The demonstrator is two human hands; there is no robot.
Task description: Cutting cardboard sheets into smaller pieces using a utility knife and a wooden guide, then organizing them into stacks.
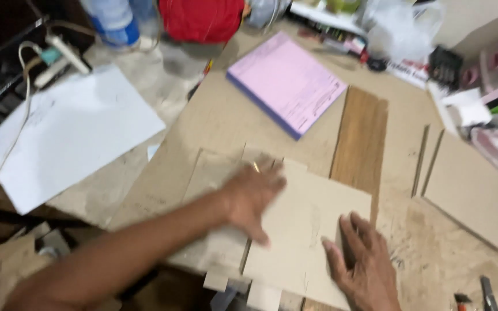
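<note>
My left hand (253, 196) lies flat, fingers spread, on the left edge of a tan cardboard sheet (309, 227) in the middle of the worktable. My right hand (361, 262) presses palm-down on the same sheet near its lower right part. The sheet lies on top of other cut cardboard pieces (211, 178) with small tabs sticking out at the near edge (263, 295). Neither hand grips anything; both rest on the cardboard. The picture is blurred by motion.
A pink pad of forms (286, 80) lies at the back centre, a wood-grain strip (361, 138) beside it. A large white sheet (67, 132) lies at left with a cable and power strip (64, 53). Another cardboard panel (471, 187) sits at right; cutters (488, 295) at bottom right.
</note>
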